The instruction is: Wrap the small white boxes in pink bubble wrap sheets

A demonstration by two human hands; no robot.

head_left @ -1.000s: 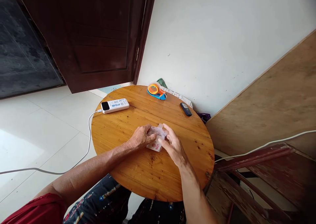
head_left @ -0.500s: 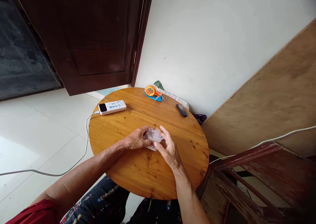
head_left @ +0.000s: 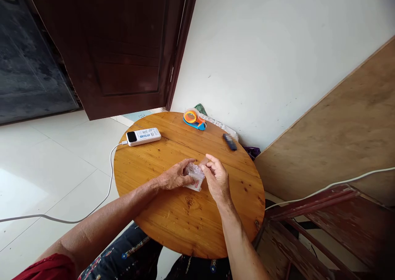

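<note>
A small white pack with red print (head_left: 196,184), its upper part covered in crinkled clear plastic (head_left: 194,170), lies low over the middle of the round table. My left hand (head_left: 175,176) is closed around its left side, thumb across the front. At its right, my right hand (head_left: 217,175) pinches the edge of the plastic between thumb and index finger. A thin see-through piece (head_left: 203,161) shows between the right fingertips and the pack. What is inside the plastic I cannot make out.
On the wooden table (head_left: 173,226) lie a white power bank (head_left: 144,136) with a cable (head_left: 108,189), an orange and blue tape dispenser (head_left: 194,119), and a blurred dark object (head_left: 230,142). Beyond stands a white wall (head_left: 262,58); a wooden chair (head_left: 308,226) is at the right.
My right fingers have closed from a looser hold into a pinch on the plastic, drawing it up and right. More of the pack's red print shows. The view has shifted slightly.
</note>
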